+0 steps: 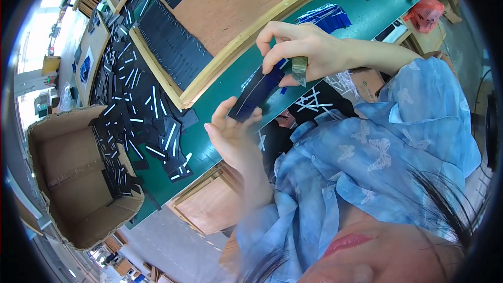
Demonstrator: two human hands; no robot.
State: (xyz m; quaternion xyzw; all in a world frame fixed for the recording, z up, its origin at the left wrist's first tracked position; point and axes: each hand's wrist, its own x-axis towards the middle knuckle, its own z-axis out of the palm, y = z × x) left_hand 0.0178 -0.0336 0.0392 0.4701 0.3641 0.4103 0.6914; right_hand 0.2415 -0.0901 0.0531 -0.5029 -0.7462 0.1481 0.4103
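Note:
A dark black-and-blue strip (pixel 255 94), perhaps a thin bundle, is stretched at a slant between my two hands above the green table edge. My left hand (pixel 236 136) holds its lower end, with fingers round the edges. At the upper end my right hand (pixel 306 50) pinches the strip between thumb and fingers. A small flat piece with a shiny, brownish-green face (pixel 299 69) sticks out under my right palm; I cannot tell its kind. Behind my right hand lies a pile of shiny blue strips (pixel 327 18).
A wood-framed board (pixel 236 10) with a black sheet (pixel 173 44) inside lies on the green table (pixel 204 149). Many black pieces with white strips (pixel 131 84) are heaped left of it. An open cardboard box (pixel 73 167) stands by the table edge. A red plastic bag (pixel 425 13) is far right.

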